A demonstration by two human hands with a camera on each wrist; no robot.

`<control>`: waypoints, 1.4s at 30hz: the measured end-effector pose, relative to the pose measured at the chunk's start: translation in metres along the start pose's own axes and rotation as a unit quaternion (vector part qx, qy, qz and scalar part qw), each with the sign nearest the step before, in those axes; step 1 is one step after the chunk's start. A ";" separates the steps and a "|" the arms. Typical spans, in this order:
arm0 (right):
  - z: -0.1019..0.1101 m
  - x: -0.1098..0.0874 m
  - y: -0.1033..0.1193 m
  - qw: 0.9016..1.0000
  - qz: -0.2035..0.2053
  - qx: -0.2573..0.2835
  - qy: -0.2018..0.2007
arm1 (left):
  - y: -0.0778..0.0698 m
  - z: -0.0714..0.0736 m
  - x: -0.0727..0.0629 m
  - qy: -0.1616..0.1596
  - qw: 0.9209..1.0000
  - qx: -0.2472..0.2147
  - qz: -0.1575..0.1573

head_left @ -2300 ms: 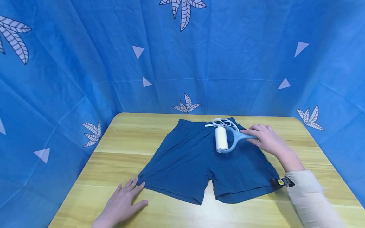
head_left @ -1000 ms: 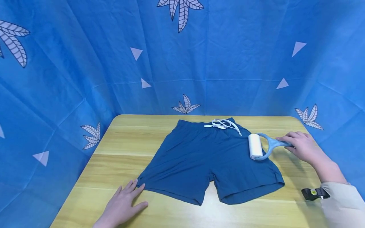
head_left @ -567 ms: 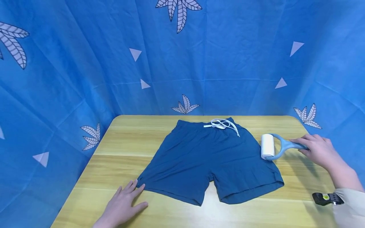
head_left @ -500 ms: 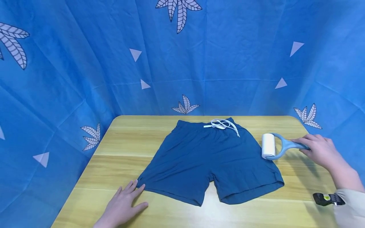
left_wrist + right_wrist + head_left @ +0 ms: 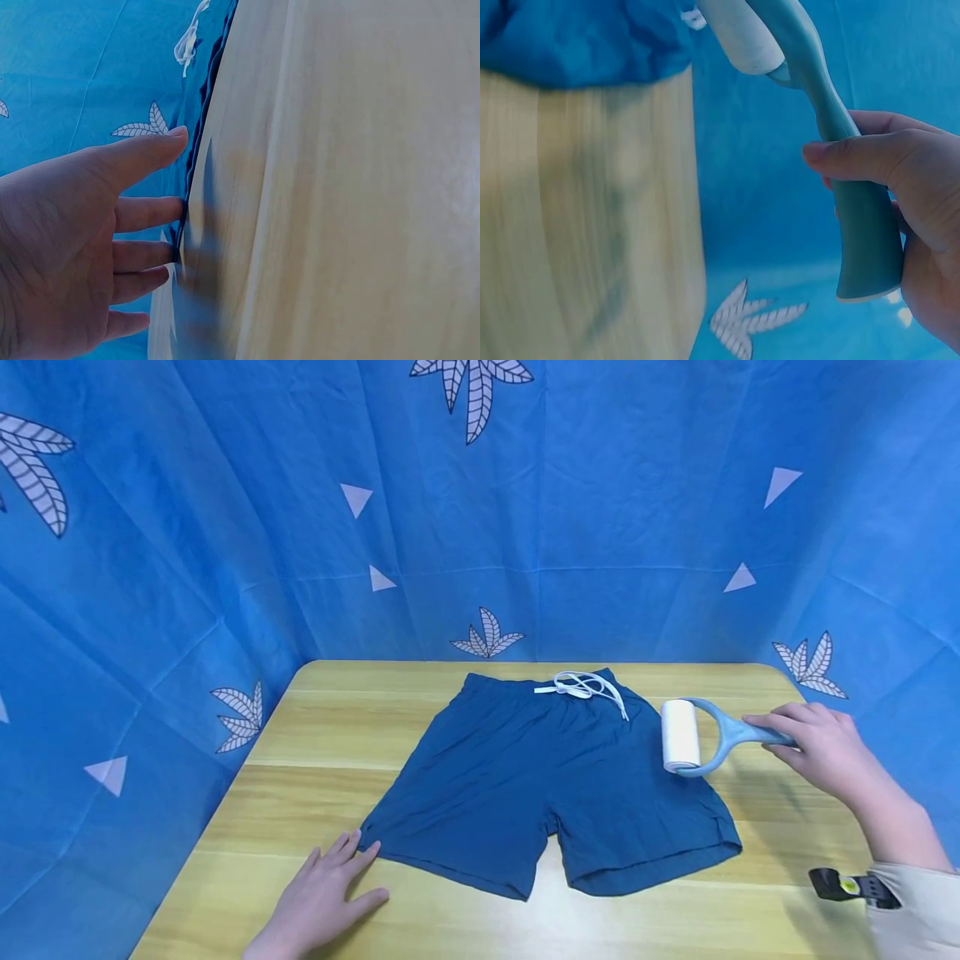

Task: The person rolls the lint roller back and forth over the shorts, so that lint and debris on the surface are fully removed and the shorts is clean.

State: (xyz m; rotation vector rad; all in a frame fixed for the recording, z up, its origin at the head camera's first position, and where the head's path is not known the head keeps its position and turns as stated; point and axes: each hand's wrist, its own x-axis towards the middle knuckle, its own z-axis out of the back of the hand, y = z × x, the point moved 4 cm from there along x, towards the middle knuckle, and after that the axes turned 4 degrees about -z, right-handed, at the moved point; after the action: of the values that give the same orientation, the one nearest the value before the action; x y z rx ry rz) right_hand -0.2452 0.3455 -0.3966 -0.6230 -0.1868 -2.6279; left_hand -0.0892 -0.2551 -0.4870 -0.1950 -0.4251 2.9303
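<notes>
Dark blue shorts [image 5: 510, 777] lie spread on the wooden table, waistband to the back, with a white drawstring [image 5: 581, 685] at the waist. My right hand [image 5: 821, 747] grips the handle of a lint roller [image 5: 681, 735]. Its blue-grey frame holds a white roll, over the right side of the shorts; whether the roll touches the cloth I cannot tell. In the right wrist view, thumb and fingers wrap round the handle [image 5: 866, 240]. With fingers spread, my left hand [image 5: 318, 893] rests its fingertips at the left leg's hem corner; the left wrist view shows those fingers [image 5: 146, 214] extended.
The wooden table [image 5: 300, 793] has rounded back corners. Blue curtains [image 5: 637, 510] with leaf and triangle prints hang behind it and at both sides. A black wrist strap device [image 5: 855, 887] sits at the right sleeve.
The right hand carried the lint roller rightward across the shorts to their right edge, then slightly back left. The right leg's hem shifted a little. The left hand stayed in place.
</notes>
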 end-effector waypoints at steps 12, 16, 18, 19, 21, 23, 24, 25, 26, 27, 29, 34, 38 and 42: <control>-0.015 0.023 0.068 0.992 0.111 0.063 -0.020 | -0.001 0.000 0.002 -0.010 1.000 -0.002 -0.008; -0.025 0.027 0.090 0.988 0.133 0.079 -0.010 | -0.001 0.000 0.002 -0.008 1.000 -0.006 -0.005; -0.031 0.029 0.100 0.986 0.141 0.084 0.003 | -0.001 0.000 0.002 -0.004 1.000 -0.009 -0.002; -0.034 0.030 0.105 0.986 0.145 0.086 0.008 | -0.001 0.000 0.002 -0.003 1.000 -0.010 -0.001; -0.040 0.031 0.114 0.984 0.151 0.090 0.019 | -0.002 0.000 0.002 -0.001 1.000 -0.011 0.001; -0.046 0.031 0.123 0.983 0.156 0.094 0.029 | -0.001 -0.001 0.002 0.000 1.000 -0.012 0.002; -0.049 0.031 0.127 0.983 0.158 0.094 0.032 | -0.001 -0.001 0.002 0.000 1.000 -0.012 0.001; -0.051 0.030 0.131 0.982 0.159 0.094 0.035 | -0.001 -0.001 0.001 -0.001 1.000 -0.011 0.001; -0.054 0.030 0.135 0.982 0.161 0.094 0.037 | -0.001 -0.001 0.001 -0.001 1.000 -0.011 0.001; -0.056 0.030 0.138 0.982 0.162 0.092 0.039 | -0.001 -0.001 0.001 -0.001 1.000 -0.010 0.001; -0.061 0.029 0.144 0.982 0.163 0.089 0.046 | -0.001 -0.001 0.001 0.002 1.000 -0.010 0.002; -0.064 0.026 0.150 0.983 0.152 0.080 0.060 | -0.002 -0.001 0.001 0.011 1.000 -0.014 0.008; -0.063 0.021 0.145 0.986 0.139 0.075 0.050 | -0.001 0.000 0.000 0.013 1.000 -0.012 0.009; -0.059 0.011 0.135 0.989 0.125 0.074 0.039 | -0.001 0.001 0.000 0.013 1.000 -0.008 0.010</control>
State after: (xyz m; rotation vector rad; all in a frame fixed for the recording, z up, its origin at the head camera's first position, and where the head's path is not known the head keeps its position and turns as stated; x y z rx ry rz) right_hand -0.2185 0.2069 -0.4403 -0.4609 -0.2585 -2.3664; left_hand -0.0895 -0.2545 -0.4856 -0.2415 -0.4447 2.9404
